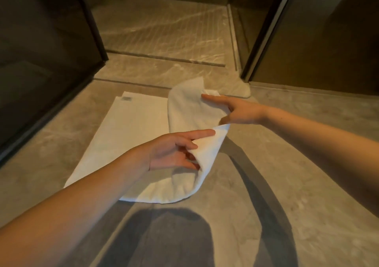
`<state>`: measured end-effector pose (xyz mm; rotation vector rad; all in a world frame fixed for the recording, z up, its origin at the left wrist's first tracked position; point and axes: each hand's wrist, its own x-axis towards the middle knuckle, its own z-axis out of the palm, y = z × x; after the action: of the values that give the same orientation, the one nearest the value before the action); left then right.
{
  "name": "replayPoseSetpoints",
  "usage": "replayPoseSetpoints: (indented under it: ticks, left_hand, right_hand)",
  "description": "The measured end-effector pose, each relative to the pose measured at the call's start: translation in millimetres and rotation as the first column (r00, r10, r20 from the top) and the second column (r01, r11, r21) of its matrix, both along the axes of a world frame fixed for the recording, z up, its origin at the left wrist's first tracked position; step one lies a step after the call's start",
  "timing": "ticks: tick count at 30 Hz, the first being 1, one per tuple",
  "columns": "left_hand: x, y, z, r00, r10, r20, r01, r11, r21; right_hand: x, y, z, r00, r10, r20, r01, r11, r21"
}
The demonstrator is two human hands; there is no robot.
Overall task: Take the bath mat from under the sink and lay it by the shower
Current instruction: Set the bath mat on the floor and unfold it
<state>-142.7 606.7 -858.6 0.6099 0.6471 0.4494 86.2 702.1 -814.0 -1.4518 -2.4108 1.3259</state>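
- Head view, looking down: beige marbled stone floor (287,174), matte, with dark shadows of the person's arms and body across the near part.
- Shower floor (160,27) ahead: same stone with fine parallel grooves, set off from the room floor by a thin dark line and a stone threshold strip (164,70).
- Dark glass panel (47,41) with a black frame on the left of the shower opening; another dark glass panel (317,37) with a metal-edged frame on the right.
- White bath mat (127,135) on the room floor just in front of the threshold, left part lying flat, a small grey label near its far left corner.
- Right part of the mat is lifted and curled back over the flat part, not yet spread.
- Left hand (172,152) closed on the near lifted edge: thumb on top, fingers curled under the fabric fold.
- Right hand (240,111) at the far lifted edge, index finger stretched over the cloth, thumb beneath; looks like a pinch on the mat, contact partly hidden.
- Mat hangs between the two hands in a loose arc, near corner touching the floor.
- Another bit of white cloth (244,89) on the floor by the foot of the right frame; can't tell whether it belongs to the mat.
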Motion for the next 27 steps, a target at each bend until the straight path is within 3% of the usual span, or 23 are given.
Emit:
replayPoseSetpoints:
  ticks: [6,10,14,16,17,18,19,20,21,24,27]
  left_hand:
    - [61.0,4.7,-25.6,0.989,-0.120,-0.083,0.121,0.993,0.005]
    - [91.5,-0.8,-37.5,0.964,-0.190,-0.187,0.193,0.981,-0.004]
    - [118.8,-17.6,-43.8,0.865,-0.278,-0.418,0.356,0.927,0.120]
    - [127.1,-24.3,-46.5,0.863,-0.148,-0.483,0.298,0.921,0.251]
    - [126.7,-23.9,-50.1,0.844,-0.001,-0.537,0.261,0.875,0.408]
    - [122.8,-20.6,-54.5,0.774,0.163,-0.612,0.312,0.742,0.593]
    - [116.4,-14.9,-60.5,0.658,0.324,-0.680,0.469,0.530,0.706]
    - [108.3,-8.5,-67.5,0.544,0.465,-0.698,0.626,0.330,0.707]
    - [99.7,-1.9,-75.6,0.444,0.553,-0.705,0.737,0.222,0.639]
    - [77.5,11.6,-101.8,0.252,0.601,-0.759,0.869,0.204,0.450]
    - [65.6,11.5,-126.2,0.199,0.583,-0.787,0.890,0.229,0.395]
  right_hand:
    - [69.4,-18.4,-23.9,0.981,-0.192,0.022,0.191,0.981,0.027]
    - [97.3,-32.8,-51.5,0.955,-0.293,0.042,0.295,0.954,-0.049]
    - [111.0,-52.9,-87.4,0.911,-0.370,0.184,0.373,0.928,0.021]
    - [114.8,-57.5,-100.8,0.880,-0.390,0.272,0.360,0.920,0.154]
    - [115.0,-57.4,-104.8,0.866,-0.410,0.287,0.345,0.905,0.251]
    - [112.9,-56.3,-107.7,0.850,-0.436,0.297,0.326,0.877,0.353]
    - [108.7,-56.0,-111.0,0.838,-0.452,0.307,0.301,0.851,0.430]
    - [101.7,-57.4,-115.5,0.843,-0.444,0.303,0.268,0.836,0.478]
    - [92.3,-60.8,-121.5,0.862,-0.413,0.294,0.228,0.834,0.502]
    - [61.0,-79.7,-143.5,0.884,-0.336,0.325,0.146,0.859,0.490]
    - [47.2,-99.2,-164.1,0.863,-0.355,0.359,0.164,0.869,0.466]
